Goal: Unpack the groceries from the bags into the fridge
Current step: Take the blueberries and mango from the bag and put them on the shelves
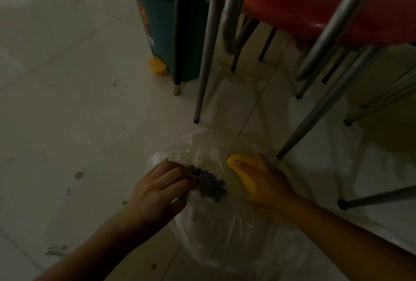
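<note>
Groceries sit in a clear plastic bag (225,224) on the tiled floor (78,112): my left hand (162,188) pinches dark grapes (211,185), my right hand (263,181) curls round a yellow fruit (238,168). Beyond stand chair legs (206,55) and a green bin (157,26).

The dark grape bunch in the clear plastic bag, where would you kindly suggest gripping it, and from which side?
Probably at the left end of the dark grape bunch, where the left hand already reaches. Come from above through the opening of the clear plastic bag, since the loose berries look easily crushed.
</note>
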